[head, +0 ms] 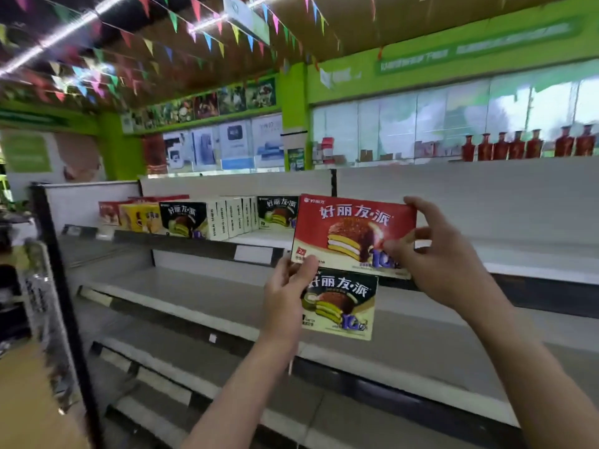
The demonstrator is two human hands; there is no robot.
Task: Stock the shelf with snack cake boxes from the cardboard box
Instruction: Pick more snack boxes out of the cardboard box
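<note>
- The shelf point(534, 254) already holds a row of boxes point(227, 218) at the far left, leaving its right side bare, likely where the held boxes go.
- The red box point(350, 228) is raised face-out near that level; the right hand point(434, 254) pinches its right edge.
- The dark box point(340, 303) hangs just below, gripped at its left edge by the left hand point(285, 286), thumb reaching the red box's corner.

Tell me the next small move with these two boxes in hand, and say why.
Probably carry the red box, held at its corners by the left hand and right hand, forward onto the bare stretch of the top shelf. It already hangs level with that shelf, just right of the dark boxes standing there. The dark box in the left hand would follow.
</note>
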